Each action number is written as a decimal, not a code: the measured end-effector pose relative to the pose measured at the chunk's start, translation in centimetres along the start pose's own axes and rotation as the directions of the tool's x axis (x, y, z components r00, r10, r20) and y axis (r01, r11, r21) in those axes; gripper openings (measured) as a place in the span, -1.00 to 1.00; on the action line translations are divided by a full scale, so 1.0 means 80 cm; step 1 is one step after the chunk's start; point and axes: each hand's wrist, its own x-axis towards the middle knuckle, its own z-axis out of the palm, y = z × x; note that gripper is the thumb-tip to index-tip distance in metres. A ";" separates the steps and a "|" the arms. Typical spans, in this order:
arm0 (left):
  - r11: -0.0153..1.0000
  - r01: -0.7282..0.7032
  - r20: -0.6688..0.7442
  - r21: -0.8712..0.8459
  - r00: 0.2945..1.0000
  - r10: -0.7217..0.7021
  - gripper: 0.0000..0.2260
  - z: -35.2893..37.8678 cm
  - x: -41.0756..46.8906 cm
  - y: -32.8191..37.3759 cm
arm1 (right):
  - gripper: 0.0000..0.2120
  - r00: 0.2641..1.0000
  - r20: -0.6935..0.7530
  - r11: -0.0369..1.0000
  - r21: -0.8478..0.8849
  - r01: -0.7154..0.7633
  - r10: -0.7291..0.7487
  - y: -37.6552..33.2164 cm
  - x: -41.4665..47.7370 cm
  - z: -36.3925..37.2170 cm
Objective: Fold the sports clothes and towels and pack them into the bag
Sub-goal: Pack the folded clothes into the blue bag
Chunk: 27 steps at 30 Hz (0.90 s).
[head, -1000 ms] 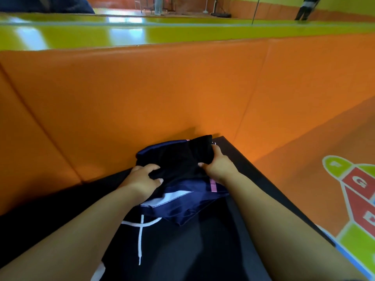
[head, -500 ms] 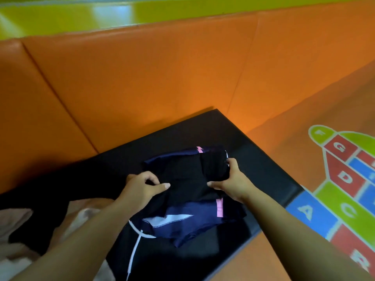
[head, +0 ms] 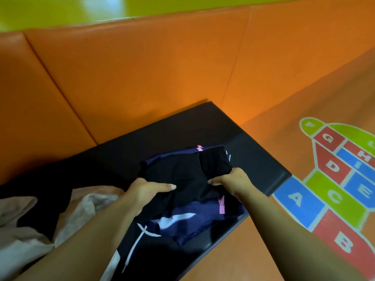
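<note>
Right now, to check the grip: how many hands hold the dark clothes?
2. The left hand grips the dark clothes at their left side; the right hand grips their right side.

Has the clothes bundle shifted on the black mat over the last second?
Yes. The clothes bundle, gripped by left hand and right hand, has come back from the far corner of the black mat, toward the person.

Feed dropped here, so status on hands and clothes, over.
Left hand and right hand both grip the black garment, atop navy garment on the black mat. Pale towel crumpled at left. No bag in view.
</note>
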 end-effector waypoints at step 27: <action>0.988 -0.120 0.145 -0.092 0.980 0.133 -0.61 -0.003 -0.010 0.022 | 0.48 0.980 0.144 0.755 -0.624 0.199 -0.139 -0.074 -0.087 0.080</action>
